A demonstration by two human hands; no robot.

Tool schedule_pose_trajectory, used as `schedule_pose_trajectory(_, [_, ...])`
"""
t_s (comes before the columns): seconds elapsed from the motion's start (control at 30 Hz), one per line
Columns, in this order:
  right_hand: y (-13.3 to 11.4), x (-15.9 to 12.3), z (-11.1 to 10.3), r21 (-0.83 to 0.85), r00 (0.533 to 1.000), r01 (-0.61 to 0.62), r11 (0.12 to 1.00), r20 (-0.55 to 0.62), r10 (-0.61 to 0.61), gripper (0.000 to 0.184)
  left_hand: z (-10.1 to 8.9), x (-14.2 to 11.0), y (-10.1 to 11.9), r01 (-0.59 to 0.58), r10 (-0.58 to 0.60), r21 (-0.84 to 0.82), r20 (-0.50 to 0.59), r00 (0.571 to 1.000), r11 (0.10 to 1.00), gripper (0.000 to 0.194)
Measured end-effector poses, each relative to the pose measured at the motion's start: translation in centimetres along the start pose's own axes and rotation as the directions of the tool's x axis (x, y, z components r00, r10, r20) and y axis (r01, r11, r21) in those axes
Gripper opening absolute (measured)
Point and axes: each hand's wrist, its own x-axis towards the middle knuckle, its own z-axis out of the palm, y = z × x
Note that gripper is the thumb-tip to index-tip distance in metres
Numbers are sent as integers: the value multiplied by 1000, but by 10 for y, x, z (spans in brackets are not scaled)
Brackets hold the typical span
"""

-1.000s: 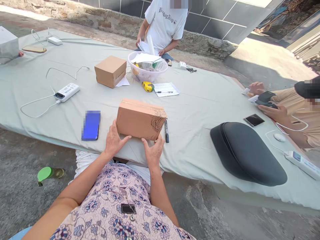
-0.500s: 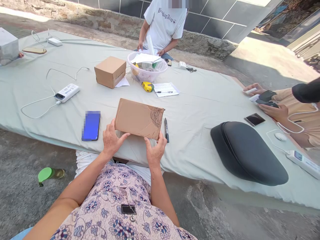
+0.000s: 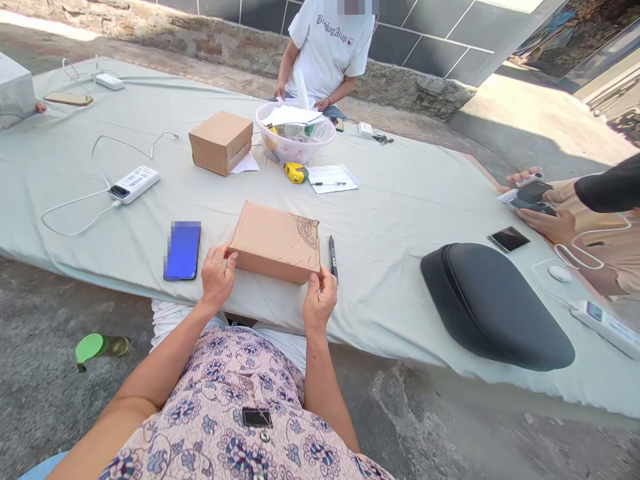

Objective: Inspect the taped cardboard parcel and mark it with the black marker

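Observation:
A brown cardboard box (image 3: 274, 240) with black scribbled curves at its far right corner sits in front of me on the cloth-covered table. My left hand (image 3: 219, 277) grips its near left corner, thumb at the front side. At the near right corner, my right hand (image 3: 320, 297) pinches the box between thumb and fingers. A black marker pen (image 3: 333, 260) lies just right of the box, close to my right fingers. Left of my left hand lies a phone (image 3: 182, 251) with a blue screen.
Beyond are another cardboard box (image 3: 220, 143), a basket (image 3: 295, 143) of items, a yellow tape measure (image 3: 296, 173) and a written paper (image 3: 334, 179). A white power bank (image 3: 134, 185) lies left, a black padded seat (image 3: 497, 307) right. People sit at the far and right sides.
The box has tipped down from a tilted pose, so its near side now shows. My hands have moved apart to its near corners.

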Motion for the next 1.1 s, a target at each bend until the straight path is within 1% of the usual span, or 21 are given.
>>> schedule_pose_trajectory(0.1, [6, 2, 1, 4, 1000, -8, 1000, 22, 7, 47, 2, -1, -3, 61, -61, -23, 37, 997, 998, 25])
schedule_pose_trajectory(0.2, [13, 4, 1, -32, 998, -4, 999, 70, 6, 42, 4, -1, -5, 127, -125, -7, 96, 987, 992, 19])
schedule_pose_trajectory(0.3, [22, 5, 2, -119, 990, 23, 993, 139, -7, 33, 4, -1, -5, 160, -168, 70, 129, 977, 985, 16])
schedule_pose_trajectory(0.4, [30, 5, 4, -228, 979, 65, 971, 203, -18, 23, 3, 0, -3, 165, -190, 164, 147, 971, 973, 16])
schedule_pose_trajectory(0.47, [32, 5, 5, -276, 974, 86, 957, 225, -22, 19, 2, 0, -2, 168, -199, 189, 163, 966, 967, 15])
schedule_pose_trajectory(0.57, [33, 5, 5, -287, 972, 91, 953, 234, -22, 17, 1, 1, -1, 185, -213, 160, 183, 960, 970, 15])
schedule_pose_trajectory(0.73, [29, 5, 5, -279, 974, 68, 958, 228, -2, 14, 1, 2, -3, 217, -224, 58, 205, 953, 974, 15])
schedule_pose_trajectory(0.8, [28, 5, 5, -262, 975, 57, 963, 224, 4, 14, 2, 1, -5, 204, -201, 7, 196, 960, 979, 14])
schedule_pose_trajectory(0.9, [26, 4, 6, -222, 969, 27, 975, 245, 29, 15, 5, -1, -8, 168, -160, -43, 147, 976, 985, 14])
schedule_pose_trajectory(1.0, [21, 1, 7, -199, 959, -27, 980, 270, 81, 18, 5, -2, -8, 133, -129, -43, 81, 988, 990, 18])
schedule_pose_trajectory(1.1, [12, -2, 8, -170, 938, -115, 979, 306, 164, 23, 1, 0, -2, 80, -81, -42, -22, 996, 996, 23])
